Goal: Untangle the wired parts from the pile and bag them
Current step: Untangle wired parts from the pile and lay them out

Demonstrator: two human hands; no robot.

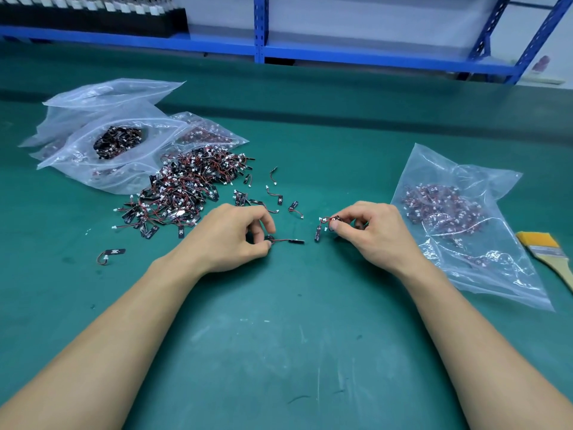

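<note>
Many wired parts (173, 198) lie tangled in the pile (201, 178) on the worktop (279, 336). Just right of the pile, the left hand (229, 240) pinches one freed part (294, 241), the right hand (372, 234) pinches a second part (317, 232); farther right, the clear bag (434, 172) is partly filled.

The left hand (235, 237) is pinching a wired part (294, 241) low over the green counter (279, 352), while the right hand (375, 231) is pinching a second wired part (319, 229) by its red wire. The pile (186, 193) is lying beside open bags (102, 156) on the left. A filled bag (459, 218) and a brush (542, 248) are lying on the right.
</note>
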